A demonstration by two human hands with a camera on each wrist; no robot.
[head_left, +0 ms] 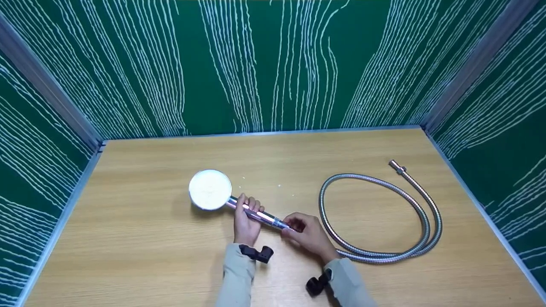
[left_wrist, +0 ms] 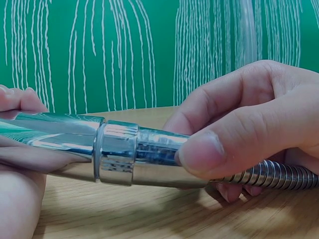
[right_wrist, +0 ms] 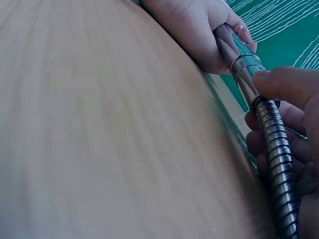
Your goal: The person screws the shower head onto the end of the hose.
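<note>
A shower head [head_left: 210, 189] with a round white face and a chrome handle [left_wrist: 50, 137] lies toward the left of the table. My left hand [head_left: 247, 222] grips that handle, its fingers wrapped over the chrome. At the handle's lower end sits the chrome end fitting [left_wrist: 164, 157] of a shower hose [right_wrist: 277, 149], meeting the handle at a ringed joint. My right hand [head_left: 308, 234] pinches this fitting, the thumb pressed on its near side. Ribbed metal hose runs out past the right fingers. In the head view, the right hand partly hides the fitting.
The hose's coil [head_left: 324, 204] lies in loops on the right of the wooden table [head_left: 140, 256]. Its other end [head_left: 396, 166], with a chrome nut, points to the back. Green walls [head_left: 268, 64] with white streaks enclose the table at the back and sides.
</note>
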